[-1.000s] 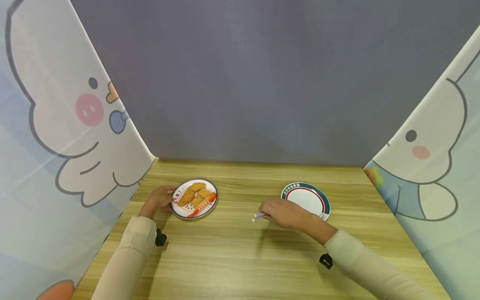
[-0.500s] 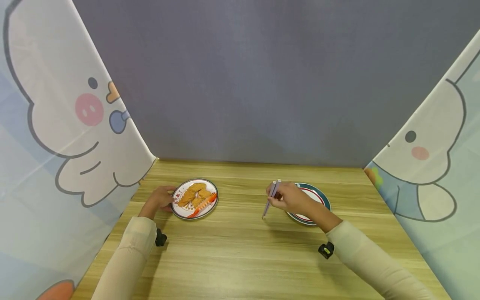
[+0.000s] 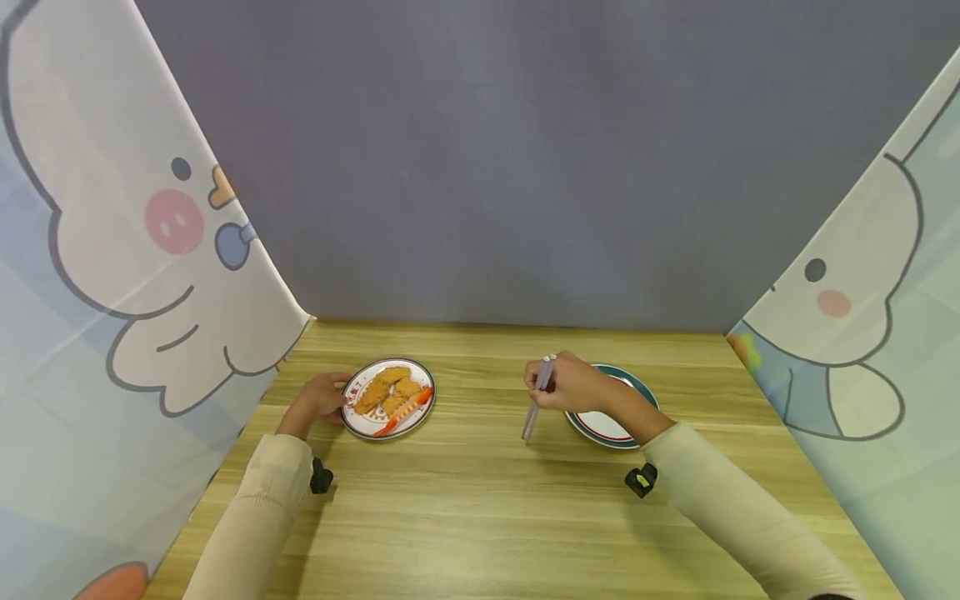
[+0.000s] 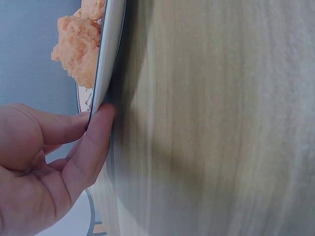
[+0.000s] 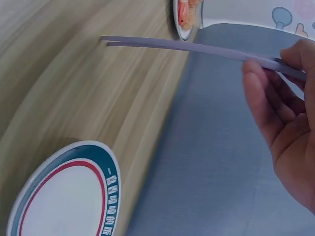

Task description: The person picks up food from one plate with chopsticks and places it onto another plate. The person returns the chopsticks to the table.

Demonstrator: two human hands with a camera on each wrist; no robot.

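i am seeing my right hand [image 3: 573, 385] curling its fingers around thin, smooth purple chopsticks [image 3: 536, 402], tips pointing down at the wooden table [image 3: 465, 492]. they are just left of a round white plate with a green rim [image 3: 628, 433]. my left hand [image 3: 318, 398] is pinching the thin edge of a round plate of bumpy orange nuggets [image 3: 388, 395].

Plate of fried pieces [image 3: 388, 397] on table [image 3: 480, 517], left side; left hand [image 3: 318, 398] at its left rim. Empty plate [image 3: 611, 425] right; chopsticks [image 3: 537, 400] between the plates.
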